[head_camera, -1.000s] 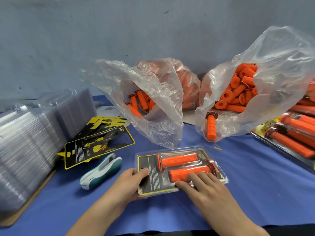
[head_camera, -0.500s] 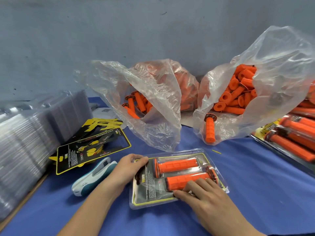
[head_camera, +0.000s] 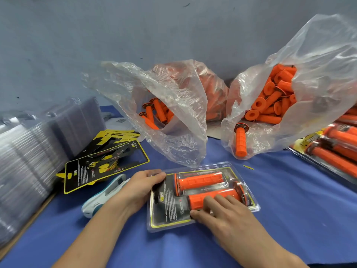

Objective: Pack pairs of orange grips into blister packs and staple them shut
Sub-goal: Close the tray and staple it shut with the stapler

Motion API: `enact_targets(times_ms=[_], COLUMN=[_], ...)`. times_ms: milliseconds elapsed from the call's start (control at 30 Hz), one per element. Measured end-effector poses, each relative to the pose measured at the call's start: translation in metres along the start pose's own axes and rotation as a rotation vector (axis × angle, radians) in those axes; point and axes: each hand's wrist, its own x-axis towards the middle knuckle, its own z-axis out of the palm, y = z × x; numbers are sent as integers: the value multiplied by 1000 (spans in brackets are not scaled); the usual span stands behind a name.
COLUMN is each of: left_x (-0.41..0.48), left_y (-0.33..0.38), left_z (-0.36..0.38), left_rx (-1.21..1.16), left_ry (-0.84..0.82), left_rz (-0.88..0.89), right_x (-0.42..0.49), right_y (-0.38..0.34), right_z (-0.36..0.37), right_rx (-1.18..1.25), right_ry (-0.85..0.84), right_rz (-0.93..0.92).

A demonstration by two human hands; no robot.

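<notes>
A clear blister pack with a black and yellow card lies flat on the blue cloth in front of me. Two orange grips sit in it: the far grip and the near grip. My left hand grips the pack's upper left corner, thumb on top. My right hand lies on the pack, fingers pressing on the near grip and thumb on the card. A white and teal stapler lies just left of my left hand, partly hidden by the wrist.
Two open plastic bags of loose orange grips, the left bag and the right bag, stand behind the pack. Printed cards lie at left beside a stack of empty clear blisters. Finished packs pile at the right edge.
The pack has turned slightly, its left end swinging toward me. My left hand slid from the pack's left edge up to its upper left corner. My right hand stayed on the near grip.
</notes>
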Motion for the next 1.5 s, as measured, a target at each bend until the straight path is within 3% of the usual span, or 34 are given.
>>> enact_targets(times_ms=[100,200,367,467,633,800,900,1067,1367,1433,1500], left_x=[-7,-8,-13,-25,-49,-49,-48,-59,-63,-62,-60], left_y=[0,0,3,7,5,0,2,3,0,3,5], left_z=[-4,-2,11,8,-11,-1,-4,-17,9,5,-15], left_rx=[1,109,-131,-160,79,176,120,113,283,405,734], left_ry=[-33,102,133,66,-176,-117,-115,-277,77,215,499], left_rz=[-31,30,-68,-152,-202,-150,-141,-151,-38,94,360], right_x=[-4,-6,-5,-5,-6,-4,-1,-2,8,11,14], right_y=[5,3,0,1,-1,-3,-2,-2,-13,-15,-16], right_z=[-1,0,2,1,2,6,7,10,13,14,16], right_rx=[3,2,17,29,13,8,20,18,42,40,40], right_ry=[-1,-1,-14,-5,18,18,39,55,-2,-4,-9], right_rz=[37,37,16,42,50,4,9,24,-55,-44,-29])
